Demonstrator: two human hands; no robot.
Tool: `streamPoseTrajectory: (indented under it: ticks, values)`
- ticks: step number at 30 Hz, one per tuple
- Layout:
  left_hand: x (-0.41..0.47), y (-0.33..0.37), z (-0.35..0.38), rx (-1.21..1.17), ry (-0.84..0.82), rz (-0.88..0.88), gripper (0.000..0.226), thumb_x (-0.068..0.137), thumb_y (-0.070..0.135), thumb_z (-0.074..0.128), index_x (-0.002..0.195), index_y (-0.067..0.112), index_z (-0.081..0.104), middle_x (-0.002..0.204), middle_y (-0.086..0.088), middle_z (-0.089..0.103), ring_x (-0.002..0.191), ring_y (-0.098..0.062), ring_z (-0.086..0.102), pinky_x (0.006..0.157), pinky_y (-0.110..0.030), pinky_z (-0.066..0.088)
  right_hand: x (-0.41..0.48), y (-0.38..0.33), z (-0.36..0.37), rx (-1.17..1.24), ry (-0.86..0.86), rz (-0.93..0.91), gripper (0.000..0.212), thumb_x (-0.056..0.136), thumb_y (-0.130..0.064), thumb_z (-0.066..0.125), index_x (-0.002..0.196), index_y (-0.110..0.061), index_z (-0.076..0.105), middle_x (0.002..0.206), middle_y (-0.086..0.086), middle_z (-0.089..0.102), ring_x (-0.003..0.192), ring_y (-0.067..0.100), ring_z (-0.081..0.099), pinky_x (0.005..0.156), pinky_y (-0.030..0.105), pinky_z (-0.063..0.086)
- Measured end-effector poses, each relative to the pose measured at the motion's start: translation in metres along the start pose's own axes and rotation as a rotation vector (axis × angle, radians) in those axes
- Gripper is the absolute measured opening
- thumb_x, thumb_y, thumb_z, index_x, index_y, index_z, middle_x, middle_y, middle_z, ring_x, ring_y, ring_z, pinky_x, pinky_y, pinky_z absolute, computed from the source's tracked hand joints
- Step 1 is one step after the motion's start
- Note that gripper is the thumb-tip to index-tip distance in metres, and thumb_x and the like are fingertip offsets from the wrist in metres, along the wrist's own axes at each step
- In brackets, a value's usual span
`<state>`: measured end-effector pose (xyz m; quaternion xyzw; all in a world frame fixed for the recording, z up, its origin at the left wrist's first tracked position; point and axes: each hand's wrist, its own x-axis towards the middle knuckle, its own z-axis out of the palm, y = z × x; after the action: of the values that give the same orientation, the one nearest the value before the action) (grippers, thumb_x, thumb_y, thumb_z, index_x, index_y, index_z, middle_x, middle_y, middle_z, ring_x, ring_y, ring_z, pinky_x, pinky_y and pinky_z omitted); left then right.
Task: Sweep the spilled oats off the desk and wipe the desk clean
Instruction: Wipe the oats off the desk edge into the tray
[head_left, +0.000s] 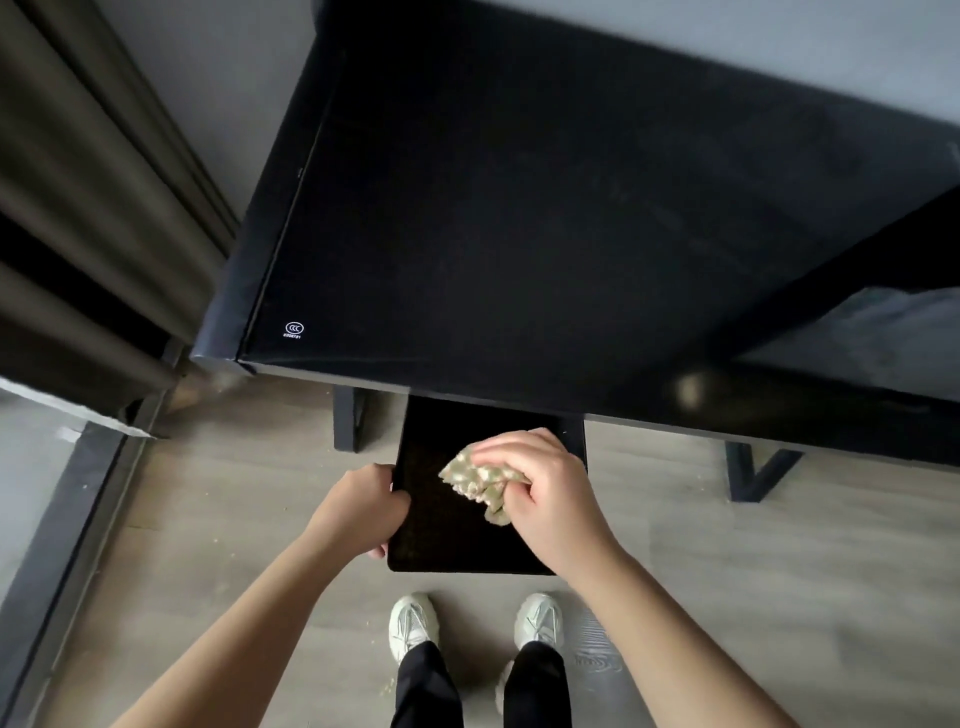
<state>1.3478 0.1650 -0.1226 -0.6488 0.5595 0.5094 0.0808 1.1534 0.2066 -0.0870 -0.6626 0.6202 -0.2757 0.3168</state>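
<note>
Oats: fine pale specks lie on the black tray (457, 540), hard to make out against its dark surface; a few crumbs also dot the wooden floor (218, 519) at lower left and near the shoes.
Desk (519, 208): black glossy top fills the upper half of the view, with a small white mark near its front left corner; its surface looks dark and bare, with faint streaks.
Tray: held level just below the desk's front edge, its far end tucked under the edge, above the floor.
Left hand (363, 509): fingers closed around the tray's left rim, thumb on top, the rest underneath.
Right hand (540, 493): fingers curled tight around a crumpled cloth (480, 480), over the right part of the tray.
Cloth: pale, patterned and bunched up, sticking out to the left of the right hand; whether it touches the tray cannot be told.
Shoes (413, 618): two pale sneakers below the tray, with dark trouser legs above them.
Curtain (78, 182): dark folds hang at upper left, beside the desk's left end.
Desk legs: black frame parts stand on the floor beyond the tray, left and right.
</note>
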Motion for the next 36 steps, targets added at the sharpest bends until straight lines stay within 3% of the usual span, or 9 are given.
streamPoseTrajectory:
  ticks: [7, 14, 21, 22, 24, 26, 28, 30, 36]
  values:
    - [0.002, 0.034, 0.032, 0.074, -0.061, 0.057, 0.020, 0.084, 0.008, 0.037, 0.085, 0.002, 0.055, 0.064, -0.017, 0.068, 0.043, -0.021, 0.065, 0.045, -0.020, 0.045, -0.028, 0.030, -0.055, 0.214, 0.246, 0.248, 0.054, 0.076, 0.018, 0.043, 0.095, -0.021, 0.075, 0.101, -0.017, 0.068, 0.101, 0.011, 0.064, 0.080, 0.030, 0.056]
    - [0.006, 0.086, 0.085, 0.091, -0.097, 0.053, 0.018, 0.086, 0.008, 0.037, 0.082, 0.005, 0.055, 0.065, -0.016, 0.067, 0.045, -0.023, 0.065, 0.046, -0.024, 0.047, -0.061, 0.087, -0.139, 0.187, 0.566, 0.355, 0.048, 0.078, 0.018, 0.046, 0.099, -0.016, 0.073, 0.106, -0.008, 0.069, 0.105, 0.009, 0.063, 0.091, 0.022, 0.049]
    - [0.009, 0.135, 0.134, 0.074, -0.094, 0.001, 0.020, 0.087, 0.008, 0.037, 0.090, 0.003, 0.056, 0.067, -0.018, 0.069, 0.046, -0.024, 0.067, 0.049, -0.023, 0.046, -0.068, 0.173, -0.216, 0.117, 0.844, 0.472, 0.042, 0.079, -0.003, 0.047, 0.103, -0.027, 0.072, 0.104, -0.017, 0.063, 0.094, 0.022, 0.065, 0.081, 0.050, 0.056]
    - [0.009, 0.141, 0.140, 0.066, -0.087, -0.006, 0.020, 0.087, 0.008, 0.037, 0.089, 0.003, 0.056, 0.067, -0.018, 0.069, 0.046, -0.025, 0.067, 0.049, -0.023, 0.046, -0.067, 0.182, -0.225, 0.094, 0.890, 0.485, 0.042, 0.081, 0.000, 0.048, 0.105, -0.025, 0.071, 0.106, -0.015, 0.062, 0.097, 0.022, 0.064, 0.085, 0.046, 0.055]
    - [0.011, 0.150, 0.149, 0.044, -0.071, -0.024, 0.020, 0.086, 0.007, 0.037, 0.088, 0.002, 0.056, 0.066, -0.019, 0.068, 0.046, -0.026, 0.066, 0.049, -0.023, 0.047, -0.063, 0.202, -0.241, 0.018, 0.953, 0.519, 0.038, 0.084, 0.004, 0.048, 0.109, -0.014, 0.071, 0.112, -0.002, 0.059, 0.100, 0.016, 0.063, 0.089, 0.021, 0.049]
    - [0.013, 0.157, 0.156, 0.016, -0.045, -0.044, 0.020, 0.085, 0.006, 0.037, 0.089, 0.001, 0.057, 0.064, -0.018, 0.067, 0.046, -0.027, 0.066, 0.047, -0.023, 0.046, -0.056, 0.214, -0.250, -0.032, 0.922, 0.539, 0.034, 0.086, 0.003, 0.048, 0.111, -0.007, 0.069, 0.111, 0.005, 0.056, 0.092, 0.007, 0.063, 0.083, 0.012, 0.047]
    - [0.014, 0.162, 0.161, -0.011, -0.022, -0.065, 0.020, 0.086, 0.005, 0.038, 0.090, 0.001, 0.056, 0.061, -0.017, 0.066, 0.046, -0.028, 0.066, 0.046, -0.024, 0.047, -0.047, 0.218, -0.245, -0.164, 0.814, 0.505, 0.033, 0.084, 0.004, 0.052, 0.111, -0.003, 0.070, 0.108, 0.009, 0.060, 0.094, 0.021, 0.063, 0.088, 0.023, 0.047]
    - [0.014, 0.166, 0.163, -0.032, 0.001, -0.075, 0.017, 0.087, 0.005, 0.038, 0.086, 0.005, 0.056, 0.061, -0.015, 0.065, 0.046, -0.028, 0.066, 0.047, -0.026, 0.050, -0.036, 0.213, -0.227, -0.274, 0.701, 0.392, 0.033, 0.078, 0.010, 0.055, 0.106, 0.000, 0.071, 0.105, 0.012, 0.064, 0.095, 0.031, 0.062, 0.086, 0.020, 0.040]
    - [0.013, 0.158, 0.153, -0.125, 0.077, -0.099, 0.020, 0.087, 0.002, 0.040, 0.077, 0.014, 0.053, 0.059, -0.015, 0.063, 0.045, -0.032, 0.065, 0.045, -0.030, 0.051, -0.019, 0.144, -0.148, -0.147, 0.401, 0.066, 0.036, 0.078, 0.010, 0.062, 0.108, -0.007, 0.072, 0.108, 0.002, 0.062, 0.096, 0.017, 0.055, 0.086, 0.010, 0.039]
